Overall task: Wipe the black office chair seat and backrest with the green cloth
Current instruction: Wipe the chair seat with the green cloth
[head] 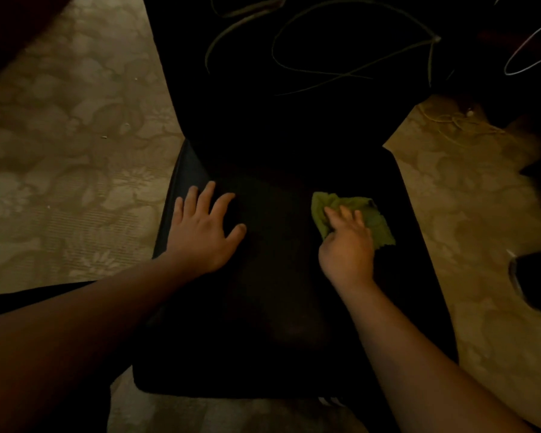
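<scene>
1. Left forearm (85, 310): nearest the camera, entering from the lower left corner and angled up toward the seat; a dark garment edge (35, 298) along its upper side.
2. Patterned floor covering (75, 151): pale, leaf-like print, spread across the left of the view and seen again to the right of the chair; small light specks scattered on it.
3. Left hand (205, 228): laid flat, palm down, on the left part of the seat; fingers straight and spread, thumb out to the right; nothing held.
4. Seat (272, 307): black, filling the centre of the view, front edge toward the camera; both hands resting on its rear half, well apart from each other.
5. Backrest (278, 89): black, rising behind the seat toward the top of the view; thin pale cords (350, 70) looped across it.
6. Green cloth (375, 218): crumpled, lying on the right rear part of the seat, just beside the base of the backrest.
7. Right hand (347, 245): on top of the cloth, fingers curled and gathering the fabric, pressing it to the seat; cloth showing beyond the fingertips and to the right.
8. Yellowish cord (459, 123): tangled on the floor at the upper right.
9. Dark object (537, 282): at the right edge, identity unclear.
</scene>
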Available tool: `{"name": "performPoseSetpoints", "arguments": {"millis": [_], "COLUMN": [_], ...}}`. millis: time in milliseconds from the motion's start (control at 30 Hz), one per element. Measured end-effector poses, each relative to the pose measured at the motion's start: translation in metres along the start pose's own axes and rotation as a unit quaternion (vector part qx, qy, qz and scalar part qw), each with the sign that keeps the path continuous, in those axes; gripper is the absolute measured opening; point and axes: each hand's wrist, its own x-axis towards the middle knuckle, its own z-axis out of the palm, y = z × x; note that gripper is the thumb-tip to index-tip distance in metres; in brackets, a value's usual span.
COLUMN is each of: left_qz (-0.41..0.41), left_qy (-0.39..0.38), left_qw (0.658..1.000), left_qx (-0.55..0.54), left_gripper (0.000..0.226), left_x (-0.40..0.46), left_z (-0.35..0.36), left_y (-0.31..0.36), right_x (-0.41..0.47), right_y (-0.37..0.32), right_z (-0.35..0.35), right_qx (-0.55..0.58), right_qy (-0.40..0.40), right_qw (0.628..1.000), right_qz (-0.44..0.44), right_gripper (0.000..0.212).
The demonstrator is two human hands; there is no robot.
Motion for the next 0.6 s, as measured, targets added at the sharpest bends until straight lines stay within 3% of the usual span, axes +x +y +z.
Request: {"name": "performPoseSetpoints", "arguments": {"millis": [67,200,267,467,600], "left_qz": [0.005,0.023,0.014,0.012,0.030], "left_qy": [0.009,0.030,0.035,0.032,0.026], "left_qw": [1.000,0.999,0.999,0.999,0.999], "left_qx": [0.003,0.000,0.003,0.012,0.020], "left_gripper": [0.077,0.077,0.079,0.083,0.082], "left_x": [0.016,0.030,0.031,0.038,0.044], "left_z": [0.001,0.006,0.009,0.006,0.004], "left_y": [0.000,-0.005,-0.008,-0.006,-0.007], "right_x": [0.005,0.009,0.027,0.106,0.130], "right_y": [-0.026,-0.074,-0.080,-0.088,-0.132], "right_z": [0.009,0.030,0.034,0.039,0.057], "right_qx": [-0.023,-0.035,-0.053,-0.088,-0.096], "right_qy": [-0.012,-0.100,-0.096,-0.049,-0.079], "right_qw": [0.999,0.965,0.955,0.988,0.982], "right_qz": [-0.039,-0.240,-0.277,-0.114,-0.142], "right_gripper": [0.063,0.067,0.068,0.076,0.076]}}
